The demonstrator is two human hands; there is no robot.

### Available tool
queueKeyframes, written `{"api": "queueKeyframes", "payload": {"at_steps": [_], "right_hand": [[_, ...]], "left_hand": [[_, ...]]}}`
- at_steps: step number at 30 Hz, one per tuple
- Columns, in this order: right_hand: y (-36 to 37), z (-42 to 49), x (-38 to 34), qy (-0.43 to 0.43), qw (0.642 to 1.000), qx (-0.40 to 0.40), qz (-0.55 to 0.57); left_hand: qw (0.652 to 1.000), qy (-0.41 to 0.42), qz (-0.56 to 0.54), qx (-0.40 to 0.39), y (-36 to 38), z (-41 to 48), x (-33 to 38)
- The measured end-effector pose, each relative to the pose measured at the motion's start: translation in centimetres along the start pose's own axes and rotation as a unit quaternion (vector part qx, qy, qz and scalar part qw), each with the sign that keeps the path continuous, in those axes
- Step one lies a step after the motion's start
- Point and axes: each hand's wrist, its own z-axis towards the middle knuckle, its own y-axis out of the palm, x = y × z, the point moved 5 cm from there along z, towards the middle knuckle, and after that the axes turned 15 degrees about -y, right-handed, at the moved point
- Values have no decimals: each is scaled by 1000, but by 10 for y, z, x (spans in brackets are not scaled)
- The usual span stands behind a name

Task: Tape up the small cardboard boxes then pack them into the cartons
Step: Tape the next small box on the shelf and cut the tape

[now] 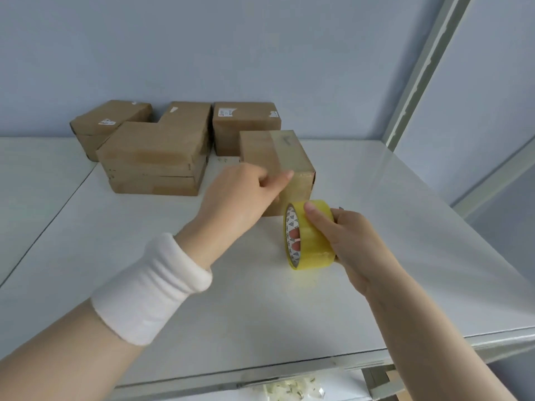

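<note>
left hand [243, 195]: extended forward, fingers curled, hold unclear | right hand [356, 241]: fingers through tape roll [314, 238], thumb on top
</note>
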Motion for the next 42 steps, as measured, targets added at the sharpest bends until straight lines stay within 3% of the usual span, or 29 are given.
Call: {"api": "queueKeyframes", "payload": {"at_steps": [2,6,7,9,12,14,17,21,24,27,34,42], "right_hand": [[-2,3,4,9,999,-32,-22],[-43,16,10,8,990,-9,-140],[-59,22,12,-5,976,14,-218],[-83,32,17,-12,912,33,-409],[-87,44,30,-10,850,-5,-527],[-82,50,35,-8,852,-12,-523],[-78,57,37,-39,885,-7,-463],[-79,64,29,-97,962,34,-252],[-73,67,7,-155,983,9,-93],[-57,68,-20,-267,950,-51,-157],[-14,63,-47,-428,791,-185,-396],[-9,65,-49,-441,754,-184,-452]], "left_hand": [[990,-97,-17,-97,13,-2,-6],[950,-202,-157,-178,35,3,-8],[937,-221,-190,-194,40,3,-10],[911,-257,-247,-209,45,3,-15],[885,-296,-294,-206,48,1,-17],[878,-310,-303,-204,50,-2,-16],[882,-308,-302,-190,49,-4,-13],[893,-284,-297,-185,47,-4,-12],[902,-265,-290,-177,49,-6,-10],[905,-252,-302,-162,50,-8,-10],[903,-219,-327,-170,53,-7,-9],[893,-196,-367,-174,52,-4,-10]]}}
